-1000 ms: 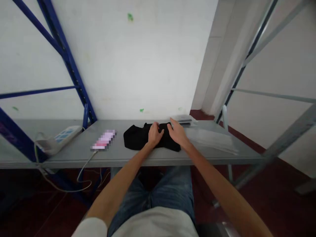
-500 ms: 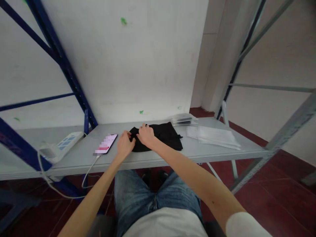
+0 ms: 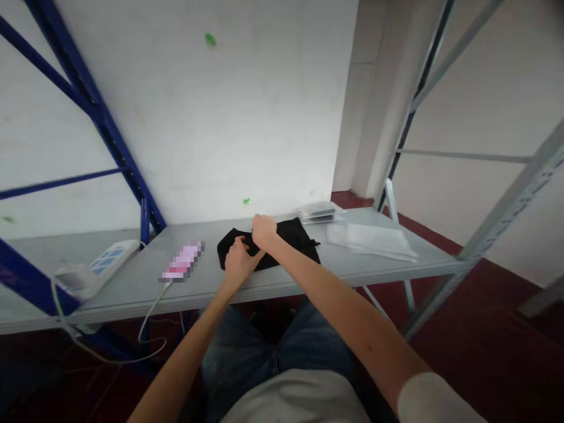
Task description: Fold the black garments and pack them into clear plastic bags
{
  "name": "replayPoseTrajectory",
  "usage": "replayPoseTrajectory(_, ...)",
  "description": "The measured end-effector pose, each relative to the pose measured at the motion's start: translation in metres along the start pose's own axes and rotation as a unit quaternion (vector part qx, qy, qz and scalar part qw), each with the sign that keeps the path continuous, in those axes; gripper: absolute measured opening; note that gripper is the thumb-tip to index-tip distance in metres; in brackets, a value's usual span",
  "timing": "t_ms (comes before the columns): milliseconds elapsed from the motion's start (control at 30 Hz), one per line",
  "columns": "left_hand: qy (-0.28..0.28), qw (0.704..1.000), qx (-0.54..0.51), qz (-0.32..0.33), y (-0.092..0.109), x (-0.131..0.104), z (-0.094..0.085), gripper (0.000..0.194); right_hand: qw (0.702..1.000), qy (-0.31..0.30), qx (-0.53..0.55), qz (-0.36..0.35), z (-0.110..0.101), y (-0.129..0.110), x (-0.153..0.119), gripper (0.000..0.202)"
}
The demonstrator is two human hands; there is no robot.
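Black cloth (image 3: 297,234) under left hand (image 3: 240,262) and right hand (image 3: 264,231), pixelated phone screen (image 3: 184,260), unreadable

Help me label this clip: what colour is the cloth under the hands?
The cloth is black, with no pattern visible, best seen in the head view.

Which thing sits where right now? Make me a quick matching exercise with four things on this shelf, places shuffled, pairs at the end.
Things:
1. Black cloth
2. Phone
3. Power strip
4. Translucent white sheets

Places:
A. Farthest left of the four
B. Beneath the left hand and right hand
C. Farthest right of the four
D. Second from the left, at the end of a white cable

Pairs: 1-B, 2-D, 3-A, 4-C
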State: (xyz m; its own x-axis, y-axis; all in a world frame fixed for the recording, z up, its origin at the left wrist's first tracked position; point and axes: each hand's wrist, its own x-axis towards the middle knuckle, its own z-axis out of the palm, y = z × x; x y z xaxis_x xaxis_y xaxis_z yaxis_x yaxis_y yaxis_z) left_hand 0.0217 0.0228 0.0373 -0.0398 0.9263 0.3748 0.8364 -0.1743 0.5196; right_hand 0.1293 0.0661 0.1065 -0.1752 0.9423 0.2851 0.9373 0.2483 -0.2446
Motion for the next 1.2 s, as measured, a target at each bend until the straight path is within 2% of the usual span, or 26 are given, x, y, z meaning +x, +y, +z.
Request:
replayPoseTrajectory(133, 0.021, 0.999, -0.034, -0.022, 0.038, 0.006, 0.024, 0.071, 0.993, 0.023, 0.046, 0.105, -0.019, 0.028, 0.001, 0.038)
replayPoseTrajectory(233, 0.041, 0.998, -0.047, -0.025, 0.055, 0.007, 0.037, 0.052, 0.979, 0.01, 0.146, 0.142, -0.024, 0.056, -0.001, 0.043)
replayPoseTrajectory(367, 0.04, 0.997, -0.06, 0.023, 0.052, 0.006, 0.039, 0.044, 0.968, 0.021, 0.189, 0.164, -0.015, 0.097, -0.014, 0.047)
replayPoseTrajectory(500, -0.013, 0.993, -0.001, 0.12, 0.039, 0.01, 0.028, 0.037, 0.97, 0.044, 0.174, 0.163, 0.002, 0.12, -0.04, 0.043)
replayPoseTrajectory(667, -0.057, 0.975, 0.079, 0.201, 0.033, 0.011, 0.02, 0.049, 0.977, 0.134, 0.075, 0.145, 0.011, 0.111, -0.063, 0.041)
replayPoseTrajectory(767, -0.061, 0.965, 0.12, 0.223, 0.035, 0.01, 0.021, 0.046, 0.985, 0.149, 0.054, 0.068, 0.012, 0.094, -0.065, 0.043)
replayPoseTrajectory(900, -0.065, 0.961, 0.128, 0.236, 0.034, 0.012, 0.026, 0.039, 0.992, 0.124, 0.013, -0.029, 0.027, 0.083, -0.063, 0.048)
replayPoseTrajectory(1033, -0.087, 0.959, 0.112, 0.244, 0.021, 0.016, 0.027, 0.038, 0.997, 0.064, -0.011, -0.038, 0.053, 0.097, -0.062, 0.052)
replayPoseTrajectory(1200, -0.103, 0.94, 0.079, 0.315, 0.0, 0.014, 0.019, 0.039, 0.998, 0.038, 0.004, -0.055, 0.072, 0.111, -0.057, 0.054)
